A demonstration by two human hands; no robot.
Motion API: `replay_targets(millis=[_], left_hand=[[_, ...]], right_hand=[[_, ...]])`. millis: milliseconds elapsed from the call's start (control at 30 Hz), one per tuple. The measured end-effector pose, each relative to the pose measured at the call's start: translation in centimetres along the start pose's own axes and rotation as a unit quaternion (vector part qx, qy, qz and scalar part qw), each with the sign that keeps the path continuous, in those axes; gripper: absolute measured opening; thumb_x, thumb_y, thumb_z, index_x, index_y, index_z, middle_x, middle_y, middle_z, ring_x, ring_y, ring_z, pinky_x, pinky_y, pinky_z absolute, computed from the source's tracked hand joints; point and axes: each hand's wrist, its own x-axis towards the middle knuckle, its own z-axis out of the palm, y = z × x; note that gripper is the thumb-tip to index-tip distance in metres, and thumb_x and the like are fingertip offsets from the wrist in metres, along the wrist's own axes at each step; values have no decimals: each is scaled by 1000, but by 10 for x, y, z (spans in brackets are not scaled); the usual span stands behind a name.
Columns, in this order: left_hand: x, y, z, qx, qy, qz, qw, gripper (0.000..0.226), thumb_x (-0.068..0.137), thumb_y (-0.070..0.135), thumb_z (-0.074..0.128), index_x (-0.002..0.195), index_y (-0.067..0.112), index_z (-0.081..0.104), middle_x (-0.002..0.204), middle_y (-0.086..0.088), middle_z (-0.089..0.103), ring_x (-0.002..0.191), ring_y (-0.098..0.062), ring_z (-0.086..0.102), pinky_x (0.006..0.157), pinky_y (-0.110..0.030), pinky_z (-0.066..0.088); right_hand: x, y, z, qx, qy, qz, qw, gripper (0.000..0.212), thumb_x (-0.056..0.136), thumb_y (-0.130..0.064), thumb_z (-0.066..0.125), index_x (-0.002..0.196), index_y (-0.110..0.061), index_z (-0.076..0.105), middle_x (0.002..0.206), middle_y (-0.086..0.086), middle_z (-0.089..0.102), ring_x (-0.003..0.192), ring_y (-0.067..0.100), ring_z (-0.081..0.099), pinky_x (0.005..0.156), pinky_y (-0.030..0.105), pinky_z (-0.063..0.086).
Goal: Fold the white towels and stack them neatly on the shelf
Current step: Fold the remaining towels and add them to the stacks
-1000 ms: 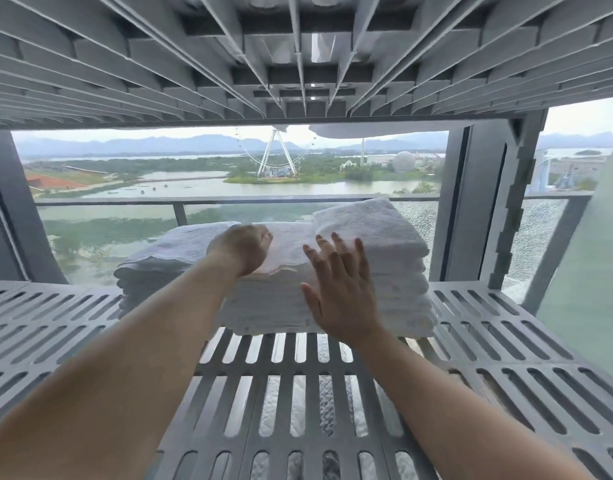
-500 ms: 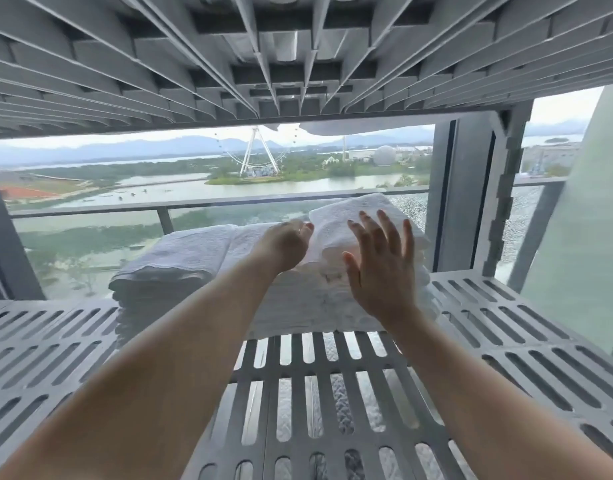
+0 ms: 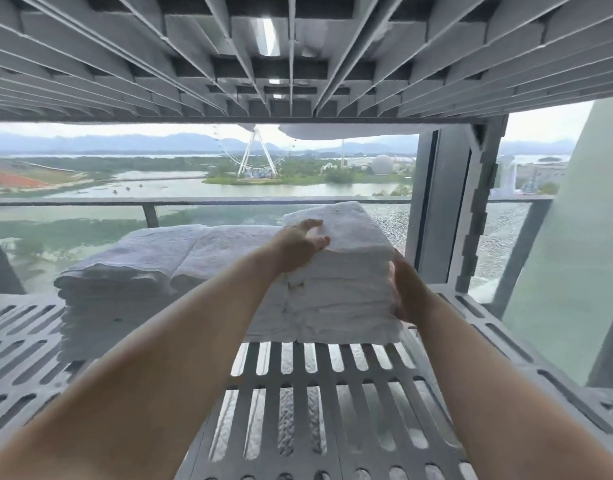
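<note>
The tall stack of white towels (image 3: 343,292) sits at the far edge of the shelf (image 3: 319,382), right of centre, folded edges facing the camera. It's the rightmost pile and the highest one. Touching its left side are the lower towel piles (image 3: 132,271), which run along that same far edge toward the left.

Both hands are on the tall stack. The left hand (image 3: 298,245) is cupped against its upper left edge. That grip is about half open, thumb up by the top towel and fingers curved at the side, and I can't see it actually pinching any fabric. The right hand (image 3: 403,292) is pressed against the stack's right side, grip open and laid along the towels, fingertips out of sight past the stack.

The shelf is grey with long slots. The ribbed underside of an upper shelf (image 3: 298,64) is overhead, and a grey upright post (image 3: 447,209) stands at the far right. Behind all that there's a railing (image 3: 194,201), then water, a Ferris wheel (image 3: 256,154) and a pale dome (image 3: 382,164).
</note>
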Motion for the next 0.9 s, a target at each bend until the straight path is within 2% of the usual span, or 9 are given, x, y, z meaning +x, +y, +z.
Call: replay_targets(millis=[67, 167, 233, 400, 467, 500, 600, 767, 900], left_hand=[[0, 1, 1, -4, 1, -2, 1000, 50, 94, 48, 58, 142, 40, 49, 133, -10, 59, 96, -30, 67, 71, -30, 50], [2, 0, 2, 7, -4, 5, 1000, 47, 96, 47, 55, 142, 40, 50, 141, -8, 56, 115, -33, 61, 86, -35, 48], [2, 2, 2, -14, -6, -4, 1000, 43, 96, 45, 56, 139, 40, 53, 139, -4, 59, 120, -32, 59, 75, -28, 46], [-3, 11, -2, -13, -28, 0, 1000, 42, 95, 50, 55, 138, 46, 53, 132, 5, 61, 93, -7, 61, 57, -18, 40], [-3, 11, -5, -39, -40, 3, 998, 42, 97, 49, 54, 138, 42, 53, 131, 5, 60, 97, -12, 63, 64, -19, 46], [-3, 10, -8, -69, -46, 4, 997, 42, 99, 48, 52, 140, 38, 53, 136, 4, 57, 112, -19, 61, 77, -21, 46], [-1, 6, -16, -148, -34, -22, 988, 44, 102, 47, 46, 144, 33, 49, 152, 3, 44, 138, -21, 39, 99, -36, 32], [1, 19, -2, -184, -9, -22, 983, 37, 104, 26, 49, 140, 23, 55, 143, -8, 51, 127, -21, 47, 104, -38, 38], [-2, 22, -8, -188, -18, -55, 981, 30, 103, 34, 47, 128, 34, 63, 119, 11, 56, 109, -17, 52, 80, -36, 44]], right_hand=[[8, 7, 0, 2, 17, 3, 1000, 58, 86, -61, 56, 127, -21, 67, 126, 15, 68, 114, 38, 65, 91, 54, 54], [16, 18, 0, 7, 47, 22, 999, 52, 86, -49, 56, 126, -18, 68, 119, 17, 70, 107, 40, 69, 91, 58, 55], [16, 19, 2, -5, 35, 27, 999, 47, 82, -46, 61, 118, -19, 73, 119, 18, 71, 106, 41, 69, 89, 58, 55], [10, 3, -2, -6, -26, 18, 999, 47, 84, -44, 62, 120, -16, 72, 125, 16, 68, 113, 37, 66, 88, 49, 57], [14, -5, -3, 3, -2, 6, 1000, 57, 90, -56, 49, 130, -19, 65, 131, 13, 65, 121, 36, 62, 101, 51, 50], [17, -7, -1, 26, 21, 2, 999, 58, 92, -59, 45, 131, -20, 63, 132, 13, 65, 121, 36, 61, 103, 53, 48], [20, -8, 9, 39, 50, -32, 997, 45, 92, -55, 48, 119, -26, 70, 122, 14, 70, 106, 37, 69, 85, 52, 57], [14, -11, 12, 75, 94, -51, 991, 40, 95, -52, 44, 102, -32, 78, 114, 10, 74, 102, 34, 71, 92, 55, 55], [12, -5, 8, 67, 126, -62, 988, 39, 91, -20, 40, 118, -18, 69, 119, 17, 70, 107, 40, 68, 94, 61, 52]])
